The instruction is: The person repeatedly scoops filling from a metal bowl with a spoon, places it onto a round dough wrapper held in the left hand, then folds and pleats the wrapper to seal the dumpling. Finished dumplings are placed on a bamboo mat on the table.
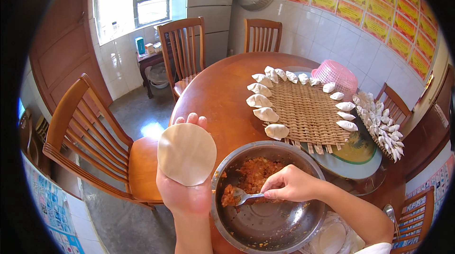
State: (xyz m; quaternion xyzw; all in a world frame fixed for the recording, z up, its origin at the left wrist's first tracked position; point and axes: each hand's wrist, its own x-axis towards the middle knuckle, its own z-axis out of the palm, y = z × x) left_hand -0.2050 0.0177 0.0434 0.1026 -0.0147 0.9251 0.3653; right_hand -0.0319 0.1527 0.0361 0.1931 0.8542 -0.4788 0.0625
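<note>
My left hand [187, 196] is palm up beside the bowl and holds a round, pale dumpling wrapper [187, 154] flat across its palm and fingers. The fingertips show past the wrapper's far edge. In my right hand [289, 185] a metal spoon [247, 197] is pinched by its handle, over the inside of a large steel bowl [310, 232]. Reddish-orange chopped filling [231, 196] is heaped on the spoon. More filling [256, 168] lies along the bowl's far side, with bits smeared on the walls.
Folded dumplings [259, 101] ring a woven mat [308, 111] beyond the bowl on the round wooden table [208, 92]. A second tray of dumplings [379, 121] and a pink basket [335, 76] stand at the right. More wrappers [332, 237] lie beside the bowl. Wooden chairs [95, 145] surround the table.
</note>
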